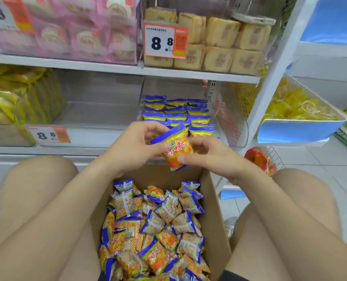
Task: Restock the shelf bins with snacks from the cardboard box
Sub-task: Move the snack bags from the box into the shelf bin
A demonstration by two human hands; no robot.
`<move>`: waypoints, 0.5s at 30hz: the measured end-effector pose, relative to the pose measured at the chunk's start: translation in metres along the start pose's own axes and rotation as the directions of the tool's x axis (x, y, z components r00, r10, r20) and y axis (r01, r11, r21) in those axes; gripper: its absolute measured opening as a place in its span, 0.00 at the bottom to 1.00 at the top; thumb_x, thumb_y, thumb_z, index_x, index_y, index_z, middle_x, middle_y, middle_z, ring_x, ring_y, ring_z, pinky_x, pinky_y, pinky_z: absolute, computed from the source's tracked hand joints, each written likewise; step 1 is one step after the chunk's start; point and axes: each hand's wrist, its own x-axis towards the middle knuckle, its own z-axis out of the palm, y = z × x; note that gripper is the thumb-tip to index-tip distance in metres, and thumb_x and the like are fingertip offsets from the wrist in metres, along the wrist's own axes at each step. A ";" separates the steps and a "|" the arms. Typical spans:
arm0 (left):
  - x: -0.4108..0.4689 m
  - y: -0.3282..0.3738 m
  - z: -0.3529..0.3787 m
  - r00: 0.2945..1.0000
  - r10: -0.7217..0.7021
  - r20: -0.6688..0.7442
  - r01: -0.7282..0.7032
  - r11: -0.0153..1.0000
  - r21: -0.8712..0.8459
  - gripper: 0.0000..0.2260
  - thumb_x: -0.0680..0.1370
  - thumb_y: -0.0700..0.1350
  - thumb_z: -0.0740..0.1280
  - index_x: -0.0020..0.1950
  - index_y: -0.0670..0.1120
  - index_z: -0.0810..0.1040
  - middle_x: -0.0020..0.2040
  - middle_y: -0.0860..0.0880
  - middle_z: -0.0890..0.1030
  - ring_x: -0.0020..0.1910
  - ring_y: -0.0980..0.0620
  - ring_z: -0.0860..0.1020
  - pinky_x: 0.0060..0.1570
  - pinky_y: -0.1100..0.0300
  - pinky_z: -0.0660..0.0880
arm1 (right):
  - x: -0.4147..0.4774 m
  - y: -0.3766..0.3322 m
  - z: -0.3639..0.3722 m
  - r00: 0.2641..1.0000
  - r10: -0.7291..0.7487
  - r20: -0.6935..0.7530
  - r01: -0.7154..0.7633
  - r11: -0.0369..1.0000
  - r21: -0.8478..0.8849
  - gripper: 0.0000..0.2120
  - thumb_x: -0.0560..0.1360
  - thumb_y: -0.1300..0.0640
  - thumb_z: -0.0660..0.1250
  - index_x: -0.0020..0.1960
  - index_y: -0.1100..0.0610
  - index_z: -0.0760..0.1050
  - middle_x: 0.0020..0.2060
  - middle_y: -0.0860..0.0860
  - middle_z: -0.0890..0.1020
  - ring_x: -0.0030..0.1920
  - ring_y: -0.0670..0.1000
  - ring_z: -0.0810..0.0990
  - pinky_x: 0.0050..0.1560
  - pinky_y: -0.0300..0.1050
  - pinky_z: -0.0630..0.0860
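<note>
Snack packet (175, 148): a glossy, crinkled pillow pouch, orange with blue sealed ends and red lettering, held tilted above the open cardboard box (216, 216) and before the clear plastic shelf bin (231, 118). The left hand (134, 142) pinches its upper left edge between curled fingers and thumb; the right hand (211, 157) curls round its lower right side, apparently gripping too. Loose packets (154, 230) fill the matte brown box; rowed packets (178, 112) line the bin.

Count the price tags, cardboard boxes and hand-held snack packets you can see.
Price tags: 3
Cardboard box: 1
Held snack packet: 1
Total: 5
</note>
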 end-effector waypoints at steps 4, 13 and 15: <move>0.021 0.006 0.015 0.994 0.102 -0.027 -0.100 0.993 0.060 0.13 0.76 0.42 0.79 0.58 0.51 0.82 0.54 0.54 0.86 0.50 0.54 0.86 0.50 0.55 0.84 | 0.009 0.000 -0.012 0.962 -0.231 -0.146 0.198 0.958 -0.209 0.16 0.75 0.44 0.76 0.58 0.50 0.79 0.48 0.50 0.86 0.49 0.53 0.85 0.51 0.58 0.82; 0.091 -0.010 0.057 0.954 0.293 0.056 -0.263 0.738 0.621 0.18 0.82 0.57 0.64 0.69 0.51 0.77 0.72 0.51 0.73 0.71 0.51 0.72 0.70 0.48 0.71 | 0.059 0.017 -0.126 0.769 -0.441 -0.463 0.017 0.738 -0.674 0.16 0.72 0.55 0.78 0.58 0.52 0.82 0.50 0.47 0.85 0.52 0.48 0.81 0.51 0.33 0.69; 0.101 -0.017 0.068 0.975 0.201 0.096 -0.207 0.653 0.728 0.23 0.83 0.62 0.59 0.75 0.53 0.73 0.81 0.50 0.65 0.79 0.47 0.64 0.76 0.43 0.64 | 0.086 0.025 -0.135 0.803 -0.429 -0.413 -0.058 0.634 -0.771 0.16 0.73 0.52 0.77 0.59 0.54 0.83 0.51 0.53 0.82 0.54 0.56 0.79 0.54 0.45 0.71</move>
